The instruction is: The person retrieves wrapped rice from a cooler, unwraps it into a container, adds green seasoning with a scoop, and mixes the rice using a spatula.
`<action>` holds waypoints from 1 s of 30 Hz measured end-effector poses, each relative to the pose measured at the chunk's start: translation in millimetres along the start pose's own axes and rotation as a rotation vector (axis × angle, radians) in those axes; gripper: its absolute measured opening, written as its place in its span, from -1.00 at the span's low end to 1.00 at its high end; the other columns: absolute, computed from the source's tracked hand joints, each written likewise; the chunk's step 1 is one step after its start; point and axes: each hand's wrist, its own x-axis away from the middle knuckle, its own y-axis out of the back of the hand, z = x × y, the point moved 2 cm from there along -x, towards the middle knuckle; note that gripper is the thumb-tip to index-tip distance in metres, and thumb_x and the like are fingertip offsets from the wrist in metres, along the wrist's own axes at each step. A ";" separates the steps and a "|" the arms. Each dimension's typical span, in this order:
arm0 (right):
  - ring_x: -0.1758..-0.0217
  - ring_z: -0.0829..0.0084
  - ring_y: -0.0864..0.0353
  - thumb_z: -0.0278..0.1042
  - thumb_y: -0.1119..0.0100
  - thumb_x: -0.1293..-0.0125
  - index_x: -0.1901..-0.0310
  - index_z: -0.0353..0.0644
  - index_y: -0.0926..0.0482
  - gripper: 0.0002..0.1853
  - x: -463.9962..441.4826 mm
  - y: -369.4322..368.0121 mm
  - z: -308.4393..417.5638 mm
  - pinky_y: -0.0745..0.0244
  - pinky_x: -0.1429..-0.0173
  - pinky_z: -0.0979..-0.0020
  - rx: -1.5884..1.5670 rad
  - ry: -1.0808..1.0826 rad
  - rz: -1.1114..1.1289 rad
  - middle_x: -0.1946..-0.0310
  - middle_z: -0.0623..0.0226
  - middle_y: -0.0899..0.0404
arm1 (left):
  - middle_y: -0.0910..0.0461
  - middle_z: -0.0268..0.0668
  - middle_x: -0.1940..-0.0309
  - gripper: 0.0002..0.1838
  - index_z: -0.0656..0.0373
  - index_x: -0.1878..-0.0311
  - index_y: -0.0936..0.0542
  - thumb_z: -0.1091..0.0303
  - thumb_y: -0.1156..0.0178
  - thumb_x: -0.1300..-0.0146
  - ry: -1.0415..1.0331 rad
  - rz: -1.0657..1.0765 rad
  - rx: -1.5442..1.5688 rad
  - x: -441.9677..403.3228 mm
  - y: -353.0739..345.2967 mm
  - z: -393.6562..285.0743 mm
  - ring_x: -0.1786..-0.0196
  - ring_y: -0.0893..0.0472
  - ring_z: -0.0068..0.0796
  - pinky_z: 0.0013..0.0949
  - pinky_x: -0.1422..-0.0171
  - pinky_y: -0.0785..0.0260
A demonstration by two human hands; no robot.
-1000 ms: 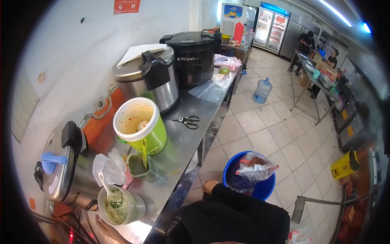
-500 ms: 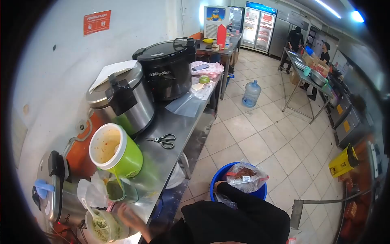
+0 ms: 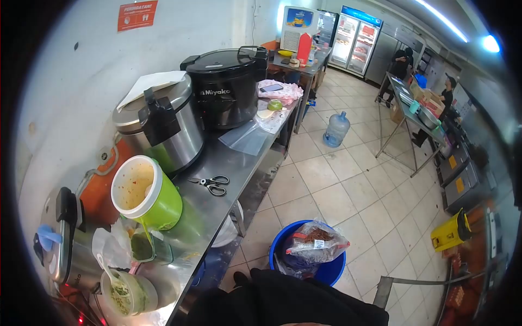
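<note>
Neither my left hand nor my right hand shows now; only my dark clothing fills the bottom centre. On the steel counter (image 3: 217, 209), a tub of green-flecked food (image 3: 128, 293) with a white spoon (image 3: 106, 267) stands at the lower left. Behind it are a clear container with green contents (image 3: 149, 247) and a green bucket with a white rim (image 3: 149, 193). Black-handled scissors (image 3: 212, 185) lie right of the bucket. On the floor, a blue tub (image 3: 338, 274) holds a clear plastic bag with reddish-brown contents (image 3: 318, 239).
Large cookers (image 3: 225, 89) line the wall side of the counter. A water bottle (image 3: 336, 130) stands on the tiled floor, with a yellow bin (image 3: 450, 231) at the right. Two people stand by a far table (image 3: 402, 98). A metal bar (image 3: 383, 290) juts in at lower right.
My left hand, earlier beside the food tub, has left the view. My right hand and sleeve have drawn back from the blue tub. The view has shifted, with the counter items further left.
</note>
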 end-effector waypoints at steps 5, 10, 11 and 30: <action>0.21 0.24 -0.45 0.04 0.05 0.02 0.24 -0.09 -0.47 -0.59 1.5 -7.9 4.0 -0.34 0.16 0.28 -0.029 0.007 -0.039 0.33 0.16 -0.48 | -0.43 -0.05 0.27 -0.64 0.25 0.20 -0.40 0.17 0.06 -0.04 0.291 -0.065 0.162 42.5 -7.6 58.6 0.21 -0.41 -0.12 -0.28 0.19 -0.25; 0.21 0.24 -0.45 0.03 0.05 0.02 0.24 -0.09 -0.47 -0.59 12.6 -14.5 18.8 -0.34 0.16 0.28 -0.028 0.016 -0.079 0.33 0.16 -0.48 | -0.42 -0.06 0.26 -0.64 0.25 0.19 -0.40 0.17 0.06 -0.04 0.443 -0.177 0.315 94.1 -27.0 103.0 0.20 -0.41 -0.13 -0.29 0.17 -0.24; 0.22 0.24 -0.45 0.03 0.05 0.02 0.24 -0.09 -0.47 -0.59 13.9 -16.7 25.8 -0.34 0.16 0.28 0.002 0.030 -0.080 0.33 0.16 -0.48 | -0.42 -0.06 0.26 -0.64 0.25 0.19 -0.40 0.17 0.06 -0.04 0.469 -0.195 0.344 107.5 -36.5 110.0 0.19 -0.41 -0.14 -0.29 0.17 -0.24; 0.22 0.25 -0.45 0.02 0.05 0.01 0.25 -0.10 -0.47 -0.60 52.5 -91.0 79.1 -0.34 0.16 0.30 -0.150 0.063 -0.134 0.34 0.17 -0.48 | -0.41 -0.09 0.22 -0.65 0.24 0.17 -0.38 0.17 0.07 -0.07 0.405 -0.044 0.460 167.3 -89.2 142.2 0.13 -0.39 -0.19 -0.34 0.11 -0.22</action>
